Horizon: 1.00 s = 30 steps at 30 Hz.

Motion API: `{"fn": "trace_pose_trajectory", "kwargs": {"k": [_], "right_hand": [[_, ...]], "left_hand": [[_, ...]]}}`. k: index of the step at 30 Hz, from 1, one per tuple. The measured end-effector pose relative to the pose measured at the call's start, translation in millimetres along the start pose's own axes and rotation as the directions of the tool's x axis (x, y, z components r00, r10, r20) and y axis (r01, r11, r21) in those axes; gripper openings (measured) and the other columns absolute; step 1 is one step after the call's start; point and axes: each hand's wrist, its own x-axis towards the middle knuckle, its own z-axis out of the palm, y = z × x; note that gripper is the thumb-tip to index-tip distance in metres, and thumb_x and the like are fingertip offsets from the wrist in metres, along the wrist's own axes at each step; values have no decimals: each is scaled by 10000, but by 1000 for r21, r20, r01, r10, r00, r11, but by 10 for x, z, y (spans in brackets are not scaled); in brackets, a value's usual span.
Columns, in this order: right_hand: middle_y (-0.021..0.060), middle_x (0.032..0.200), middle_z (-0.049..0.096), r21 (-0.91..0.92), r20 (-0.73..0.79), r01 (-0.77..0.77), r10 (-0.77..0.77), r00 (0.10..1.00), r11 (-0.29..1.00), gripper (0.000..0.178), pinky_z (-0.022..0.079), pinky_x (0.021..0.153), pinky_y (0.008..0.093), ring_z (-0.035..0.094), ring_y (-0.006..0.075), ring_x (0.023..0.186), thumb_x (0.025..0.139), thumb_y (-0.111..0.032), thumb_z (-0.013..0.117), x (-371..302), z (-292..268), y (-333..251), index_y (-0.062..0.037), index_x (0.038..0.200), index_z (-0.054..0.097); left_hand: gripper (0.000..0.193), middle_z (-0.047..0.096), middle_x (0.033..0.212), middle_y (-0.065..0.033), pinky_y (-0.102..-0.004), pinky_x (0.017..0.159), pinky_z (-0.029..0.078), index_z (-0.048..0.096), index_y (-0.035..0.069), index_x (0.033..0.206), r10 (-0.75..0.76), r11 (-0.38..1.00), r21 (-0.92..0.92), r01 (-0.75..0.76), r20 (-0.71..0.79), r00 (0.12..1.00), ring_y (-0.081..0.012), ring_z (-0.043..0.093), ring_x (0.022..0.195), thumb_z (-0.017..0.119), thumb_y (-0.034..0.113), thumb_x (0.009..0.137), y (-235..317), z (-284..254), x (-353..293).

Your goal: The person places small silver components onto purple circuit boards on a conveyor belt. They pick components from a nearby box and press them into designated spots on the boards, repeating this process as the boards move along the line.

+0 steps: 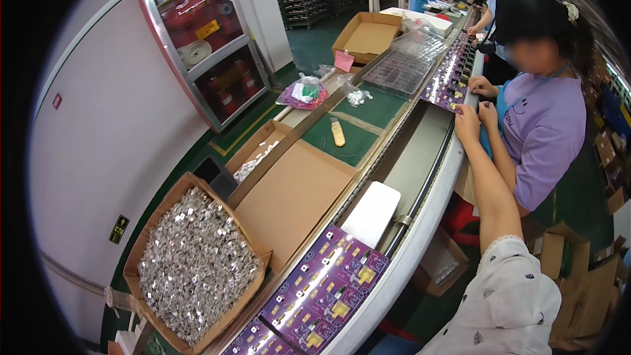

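From the lower right my right arm, in a white patterned sleeve, stretches along the conveyor. The fingers of my right hand (pixel 467 123) close on the near corner of a long purple circuit board panel (pixel 448 84) carrying rows of small parts. My left hand is out of view. A co-worker in a purple T-shirt has one hand (pixel 483 87) at the same panel's edge and the other beside my right hand. Closer in, another purple circuit board (pixel 328 276) with yellow and white components lies on the line, a white block (pixel 373 213) at its far end.
A carton of small shiny metal parts (pixel 197 266) stands at the lower left, beside a flat cardboard tray (pixel 296 187). Beyond are a yellow-handled tool (pixel 338 133), clear plastic trays (pixel 404 66) and an open carton (pixel 368 33). A metal rail (pixel 420 197) edges the line.
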Motion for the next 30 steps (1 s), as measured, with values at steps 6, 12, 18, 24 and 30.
{"fn": "trace_pose_trajectory", "kwargs": {"k": [6,12,18,24,30], "right_hand": [[150,1193,608,391,-45,90,-78,996,916,355,457,1000,364,594,296,1122,873,-29,615,-1257,-589,-692,-28,1228,621],[135,1216,597,604,117,35,-132,984,797,323,441,1001,343,573,259,1140,890,33,624,-2788,-1462,-1489,10,1212,603],[158,1143,591,700,76,214,-369,926,681,291,466,938,356,585,278,1045,872,87,618,-3454,-1979,-2322,17,1154,600],[130,963,645,878,6,296,-628,778,376,305,523,800,394,634,316,881,794,101,658,-3905,-2410,-3145,-29,1069,641],[66,1019,681,987,-107,158,-888,447,-39,284,537,811,412,659,278,923,801,12,687,-4481,-2607,-3827,-66,1073,700]], "left_hand": [[337,675,1178,-242,-479,983,504,671,-63,1172,3,999,-34,-1,78,997,-410,647,1100,488,165,1004,-137,-56,-157],[377,700,1197,-175,-461,981,463,719,-9,1119,-85,996,2,86,86,993,-354,656,1109,489,251,974,-337,144,-352],[362,717,1170,-161,-428,934,475,730,-8,1100,-57,998,4,57,50,997,-337,680,1068,481,209,951,-330,18,-378],[387,708,1225,-142,-412,951,451,718,16,1179,-21,997,-72,30,120,993,-303,676,1112,490,256,978,-291,-24,-298],[475,628,1339,-185,-438,995,432,694,11,1217,4,996,-93,6,106,994,-350,610,1203,424,357,1037,-345,-30,-383]]}}
